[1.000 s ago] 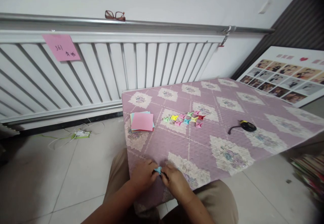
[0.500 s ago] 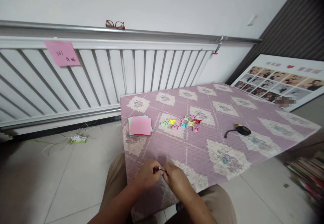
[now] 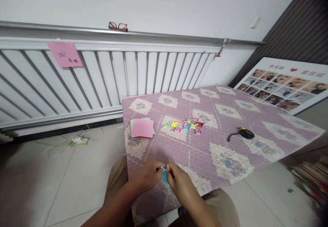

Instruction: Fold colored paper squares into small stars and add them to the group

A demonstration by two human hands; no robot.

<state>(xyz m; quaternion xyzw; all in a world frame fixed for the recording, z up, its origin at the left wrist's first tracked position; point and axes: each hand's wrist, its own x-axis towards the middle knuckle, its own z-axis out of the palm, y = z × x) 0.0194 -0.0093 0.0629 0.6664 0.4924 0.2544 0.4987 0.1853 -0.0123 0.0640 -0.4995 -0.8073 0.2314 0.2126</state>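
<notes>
Between my two hands, over the near part of the table, is a small folded piece of blue paper [image 3: 164, 177]. My left hand [image 3: 151, 175] pinches its upper left side. On the other side, my right hand [image 3: 176, 175] grips its right edge, the fingers curled. My fingers cover much of the folds. Beyond my hands lies a stack of coloured paper squares [image 3: 142, 128], pink on top. To its right, several small folded paper pieces [image 3: 186, 127] in green, yellow, pink, blue and red sit in two rough rows.
The table [image 3: 197, 151] wears a purple patterned cloth. A black coiled item [image 3: 246, 133] with a yellow part lies on its right. Behind stands a white radiator [image 3: 138, 69], with glasses [image 3: 118, 26] on the pipe above. A photo board [image 3: 282, 83] leans at the right.
The blue paper has turned and now shows a wider face hanging down between my hands; before, only a small sliver showed. My hands have shifted slightly.
</notes>
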